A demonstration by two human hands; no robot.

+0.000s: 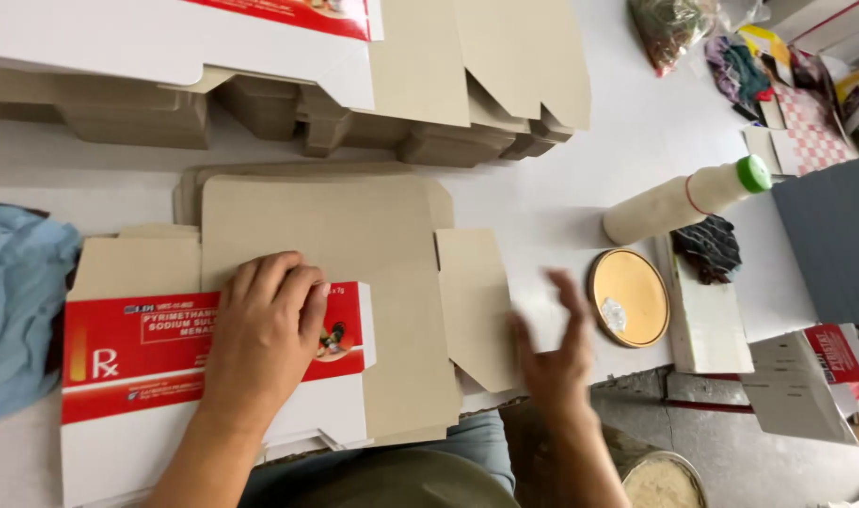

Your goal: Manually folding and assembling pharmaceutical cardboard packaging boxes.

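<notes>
— On the white table, what lies under the left hand?
— A flattened red-and-white carton, pressed by the flat palm, nothing inside. The right hand hovers open, blurred, near a round yellow lid and a green-capped bottle lying down.

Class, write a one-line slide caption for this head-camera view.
Left hand presses a folded red-and-white carton on a white table; right hand hovers open beside it.

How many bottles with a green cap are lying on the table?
1. The bottle with a green cap lies on its side on the white table, right of the flat cartons, just above the round yellow lid. Clutter at the top right may hide others.
</notes>
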